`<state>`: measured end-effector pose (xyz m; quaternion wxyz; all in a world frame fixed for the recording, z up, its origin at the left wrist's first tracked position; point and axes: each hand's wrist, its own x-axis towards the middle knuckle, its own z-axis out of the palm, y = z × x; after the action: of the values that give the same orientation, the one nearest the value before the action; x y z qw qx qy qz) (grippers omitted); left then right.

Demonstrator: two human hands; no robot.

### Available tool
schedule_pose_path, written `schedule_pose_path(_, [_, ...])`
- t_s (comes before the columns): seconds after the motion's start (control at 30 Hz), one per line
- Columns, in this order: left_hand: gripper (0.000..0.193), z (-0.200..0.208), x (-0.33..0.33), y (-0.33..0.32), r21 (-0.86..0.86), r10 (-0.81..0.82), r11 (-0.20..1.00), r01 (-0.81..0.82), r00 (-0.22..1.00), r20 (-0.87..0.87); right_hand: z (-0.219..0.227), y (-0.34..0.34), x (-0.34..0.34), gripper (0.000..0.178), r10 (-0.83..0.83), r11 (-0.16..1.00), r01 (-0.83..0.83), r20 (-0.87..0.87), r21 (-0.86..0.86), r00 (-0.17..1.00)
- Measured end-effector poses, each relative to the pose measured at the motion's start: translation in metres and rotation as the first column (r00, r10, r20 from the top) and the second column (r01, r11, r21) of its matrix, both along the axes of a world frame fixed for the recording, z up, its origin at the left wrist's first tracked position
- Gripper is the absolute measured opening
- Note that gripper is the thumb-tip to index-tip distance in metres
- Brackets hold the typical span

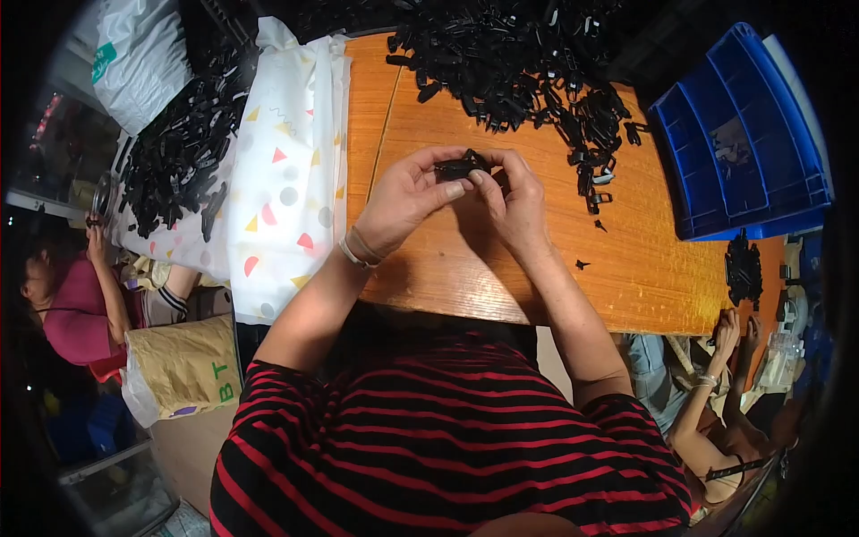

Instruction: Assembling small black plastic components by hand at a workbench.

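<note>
Above the middle of the wooden table (429,259), both my hands meet around a small black plastic piece (458,168). My left hand (404,199) pinches its left end between thumb and fingers. On its right end, the thumb and bent fingers of my right hand (512,201) close around it. Its exact kind is too small and dark to tell. Beyond my hands spreads a large heap of similar black plastic pieces (510,80), trailing toward the right. Two tiny black bits (582,265) lie apart to the right of my right forearm.
A patterned white cloth (284,179) covers the table's left part, beside another black heap (183,161) and a white bag (143,67). At right stands a blue divided bin (743,134). Co-workers sit at left (76,295) and right (716,421). A brown sack (183,367) stands lower left.
</note>
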<state>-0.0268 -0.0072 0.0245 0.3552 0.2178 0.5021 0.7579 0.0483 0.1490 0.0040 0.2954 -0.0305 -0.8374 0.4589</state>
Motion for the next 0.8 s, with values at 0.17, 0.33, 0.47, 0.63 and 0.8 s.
schedule_pose_path(0.17, [0.03, -0.004, 0.009, -0.004, 0.048, 0.105, 0.994, -0.1, 0.989, -0.108, 0.008, -0.014, 0.014, 0.02, 0.042, 0.996, -0.044, -0.017, -0.083, 0.999])
schedule_pose_path(0.33, [0.029, -0.014, 0.008, -0.012, 0.103, 0.111, 0.989, -0.104, 0.992, -0.065, 0.018, -0.026, 0.024, 0.02, 0.196, 0.861, -0.144, 0.058, -0.489, 0.979])
schedule_pose_path(0.47, [0.026, -0.018, 0.017, -0.014, 0.182, 0.084, 0.978, -0.101, 0.991, 0.102, 0.018, -0.03, 0.028, 0.02, 0.264, 0.767, -0.198, 0.018, -0.611, 0.964])
schedule_pose_path(0.63, [0.028, -0.021, 0.024, -0.018, 0.124, 0.21, 0.971, -0.205, 0.977, -0.032, 0.017, -0.035, 0.033, 0.021, 0.273, 0.763, -0.139, 0.12, -0.631, 0.954])
schedule_pose_path(0.8, [0.03, -0.018, 0.032, -0.025, 0.091, 0.258, 0.964, -0.248, 0.958, -0.125, 0.016, -0.043, 0.04, 0.024, 0.092, 0.979, -0.093, -0.015, -0.181, 0.996])
